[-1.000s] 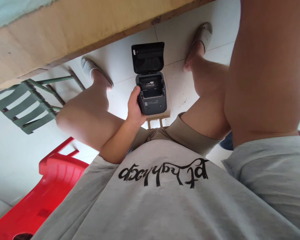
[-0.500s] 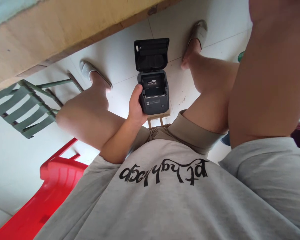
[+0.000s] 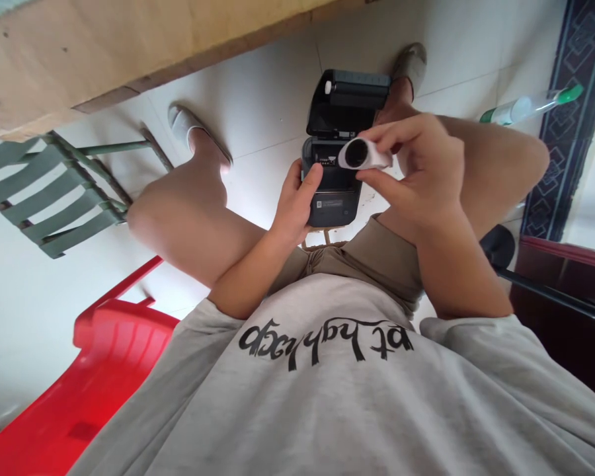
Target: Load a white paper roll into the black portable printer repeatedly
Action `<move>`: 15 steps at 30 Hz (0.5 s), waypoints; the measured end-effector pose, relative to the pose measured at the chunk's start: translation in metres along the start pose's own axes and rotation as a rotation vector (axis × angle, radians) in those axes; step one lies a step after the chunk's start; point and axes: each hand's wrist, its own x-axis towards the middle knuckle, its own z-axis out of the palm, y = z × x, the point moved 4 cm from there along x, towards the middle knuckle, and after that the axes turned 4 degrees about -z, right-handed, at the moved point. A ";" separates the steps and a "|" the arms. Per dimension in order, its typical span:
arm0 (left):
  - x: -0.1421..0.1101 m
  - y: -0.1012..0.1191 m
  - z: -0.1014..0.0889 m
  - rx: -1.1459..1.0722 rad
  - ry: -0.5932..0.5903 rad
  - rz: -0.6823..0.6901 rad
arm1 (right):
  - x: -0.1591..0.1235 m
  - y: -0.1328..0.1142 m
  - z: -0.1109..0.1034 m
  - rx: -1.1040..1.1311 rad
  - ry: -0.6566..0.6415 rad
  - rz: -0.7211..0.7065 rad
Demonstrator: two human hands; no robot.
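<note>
A small dark grey printer with its lid flipped open sits between my knees. My left hand grips its left side, thumb on the top edge. My right hand pinches a small white paper roll with a dark core, holding it just above the printer's open compartment. The roll's end faces me. I am seated, in a grey shirt and tan shorts.
A wooden table edge runs across the top. A green slatted chair stands at left, a red plastic chair at lower left. A clear bottle with a green cap lies on the white tile floor at right, beside dark furniture.
My right arm has come down from the right edge; its hand now holds the paper roll over the open printer. The view has shifted left, and the printer sits a little further right.
</note>
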 end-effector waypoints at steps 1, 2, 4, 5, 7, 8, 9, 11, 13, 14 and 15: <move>-0.002 0.001 0.000 0.001 -0.011 0.002 | 0.002 -0.001 0.003 -0.045 0.030 -0.037; -0.003 0.002 0.001 0.003 -0.019 0.003 | 0.005 -0.001 0.004 -0.090 0.058 -0.071; -0.006 0.005 0.002 0.008 -0.026 0.009 | 0.012 -0.001 0.008 -0.125 0.059 -0.092; -0.008 0.007 0.002 0.010 -0.026 0.013 | 0.015 -0.001 0.010 -0.130 0.056 -0.091; -0.009 0.009 0.001 0.012 -0.022 0.016 | 0.018 0.000 0.015 -0.112 0.062 -0.098; -0.010 0.009 0.000 0.012 -0.019 0.017 | 0.019 0.000 0.018 -0.089 0.068 -0.107; -0.010 0.009 -0.002 0.011 -0.018 0.018 | 0.019 -0.001 0.021 -0.066 0.064 -0.116; -0.011 0.010 -0.004 0.002 -0.018 0.023 | 0.019 -0.002 0.028 -0.042 0.030 -0.131; -0.011 0.010 -0.007 -0.013 -0.019 0.029 | 0.018 -0.003 0.033 -0.053 -0.001 -0.130; -0.011 0.010 -0.008 -0.017 -0.017 0.032 | 0.018 -0.003 0.034 -0.063 -0.008 -0.128; -0.011 0.010 -0.009 -0.019 -0.014 0.032 | 0.019 -0.002 0.034 -0.072 -0.009 -0.125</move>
